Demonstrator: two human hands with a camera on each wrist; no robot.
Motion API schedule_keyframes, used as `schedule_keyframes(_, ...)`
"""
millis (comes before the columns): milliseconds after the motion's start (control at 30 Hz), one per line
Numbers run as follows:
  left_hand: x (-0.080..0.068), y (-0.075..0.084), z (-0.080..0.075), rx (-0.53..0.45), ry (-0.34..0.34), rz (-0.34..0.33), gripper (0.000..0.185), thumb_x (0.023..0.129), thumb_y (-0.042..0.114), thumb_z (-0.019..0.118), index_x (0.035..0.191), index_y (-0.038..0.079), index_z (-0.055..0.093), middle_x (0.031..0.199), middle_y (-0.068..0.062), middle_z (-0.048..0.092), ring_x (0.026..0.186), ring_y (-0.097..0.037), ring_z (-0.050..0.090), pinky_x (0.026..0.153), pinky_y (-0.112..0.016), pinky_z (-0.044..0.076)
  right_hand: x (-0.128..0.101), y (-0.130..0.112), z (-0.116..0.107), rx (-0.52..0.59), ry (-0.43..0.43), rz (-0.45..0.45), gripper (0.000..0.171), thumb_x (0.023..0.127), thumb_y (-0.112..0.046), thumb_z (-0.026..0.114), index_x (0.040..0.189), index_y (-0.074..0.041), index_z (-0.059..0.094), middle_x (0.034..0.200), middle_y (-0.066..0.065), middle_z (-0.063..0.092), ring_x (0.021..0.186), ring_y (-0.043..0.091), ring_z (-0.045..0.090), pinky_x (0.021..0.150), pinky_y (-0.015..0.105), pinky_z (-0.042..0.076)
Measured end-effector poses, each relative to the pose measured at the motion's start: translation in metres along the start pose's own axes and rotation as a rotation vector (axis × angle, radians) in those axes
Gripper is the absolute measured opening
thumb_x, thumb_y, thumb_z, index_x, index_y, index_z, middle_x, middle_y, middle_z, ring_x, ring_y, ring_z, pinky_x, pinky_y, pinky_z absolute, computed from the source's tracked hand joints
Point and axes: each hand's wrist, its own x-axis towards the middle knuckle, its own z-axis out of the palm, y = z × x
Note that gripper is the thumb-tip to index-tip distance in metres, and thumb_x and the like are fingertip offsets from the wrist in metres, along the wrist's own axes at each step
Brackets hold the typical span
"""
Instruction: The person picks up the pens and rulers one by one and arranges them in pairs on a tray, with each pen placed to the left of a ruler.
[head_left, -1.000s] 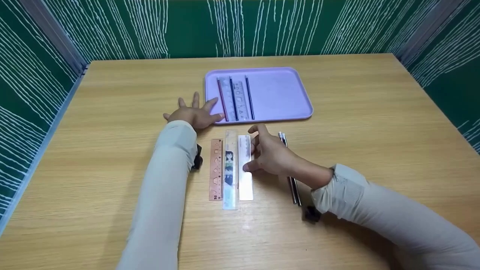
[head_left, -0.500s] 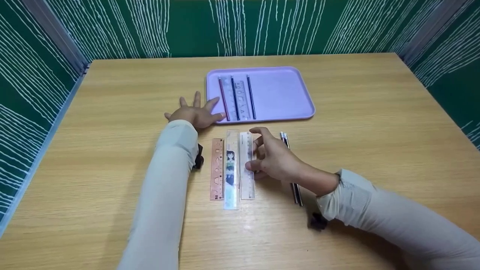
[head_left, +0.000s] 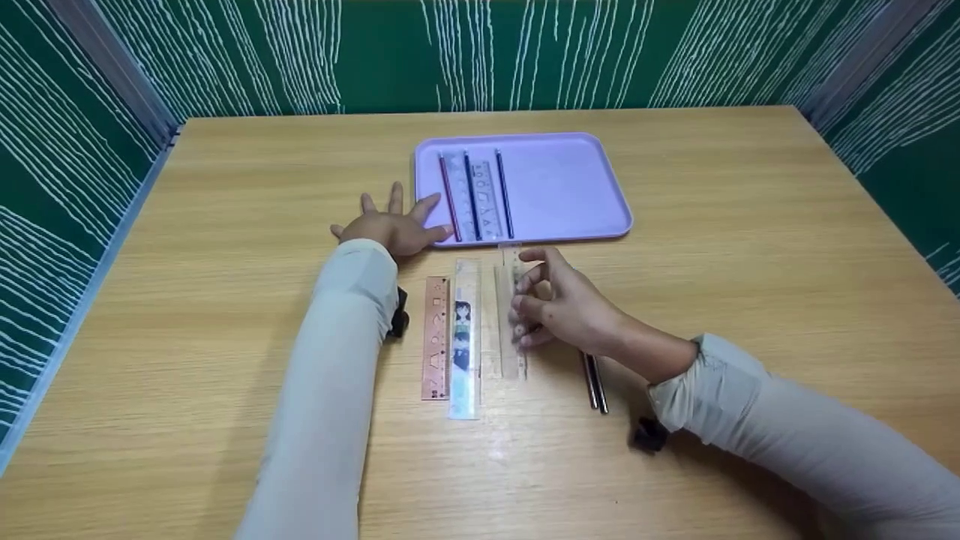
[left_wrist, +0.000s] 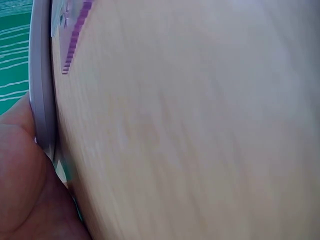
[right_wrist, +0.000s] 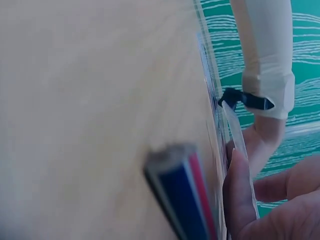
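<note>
My right hand [head_left: 527,300] pinches a clear ruler [head_left: 508,322] by its long edge, tilted up off the wooden table [head_left: 225,300]. In the right wrist view my thumb [right_wrist: 239,195] presses the clear ruler [right_wrist: 235,131]. To its left lie a clear ruler with a cartoon figure [head_left: 463,337] and a copper stencil ruler [head_left: 435,337]. My left hand [head_left: 391,221] lies flat with fingers spread beside the purple tray [head_left: 570,187], thumb at its front left corner. The tray edge [left_wrist: 42,75] shows beside my palm [left_wrist: 25,180].
The tray holds three pencils [head_left: 471,195] and a clear stencil ruler [head_left: 487,199] along its left side. Two dark pens [head_left: 594,382] lie on the table under my right wrist, also close up as pens [right_wrist: 182,195]. Green patterned walls surround the table.
My right hand has closed on the clear ruler, tipped it up onto its edge and shifted it slightly right and toward the tray. My left hand has stayed flat.
</note>
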Motion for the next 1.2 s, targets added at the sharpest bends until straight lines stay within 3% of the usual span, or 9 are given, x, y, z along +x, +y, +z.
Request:
schedule_keyframes(167,0.0,0.0,0.0,-0.007,0.008,-0.001,0.078,0.092,0.082,0.036,0.154,0.062,-0.005,0.168,0.006,-0.029,0.15,-0.044,-0.033,0.105,-0.087,-0.013,0.004,-0.004,-0.009,-0.007,0.028,0.017,0.061,0.099,0.004,0.056,0.15,-0.018,0.029,0.121,0.013,0.047,0.079,0.028,0.069,0.076,0.049,0.065)
schedule_keyframes(600,0.004,-0.001,0.0,-0.005,0.008,-0.003,0.077,0.091,0.083,0.036,0.153,0.063,-0.006,0.167,0.007,-0.03,0.15,-0.043,-0.033,0.105,-0.087,-0.013,0.026,-0.011,-0.037,-0.024,0.091,0.008,0.063,0.101,0.003,0.054,0.155,-0.01,0.024,0.121,0.01,0.047,0.076,0.022,0.067,0.074,0.039,0.065)
schedule_keyframes(867,0.004,-0.001,0.001,0.016,-0.001,0.003,0.077,0.092,0.082,0.036,0.153,0.063,-0.007,0.168,0.007,-0.029,0.15,-0.044,-0.033,0.105,-0.087,-0.013,0.044,-0.015,-0.05,-0.016,0.132,-0.024,0.061,0.101,0.004,0.052,0.155,-0.009,0.025,0.116,0.007,0.045,0.07,0.019,0.063,0.065,0.037,0.064)
schedule_keyframes(1200,0.002,0.001,0.0,0.015,-0.004,-0.003,0.076,0.092,0.083,0.035,0.153,0.064,-0.007,0.167,0.007,-0.03,0.15,-0.043,-0.033,0.106,-0.086,-0.013,0.07,-0.037,-0.061,-0.1,0.188,0.051,0.057,0.106,-0.005,0.048,0.156,-0.022,0.028,0.125,0.003,0.044,0.084,0.024,0.065,0.075,0.039,0.063)
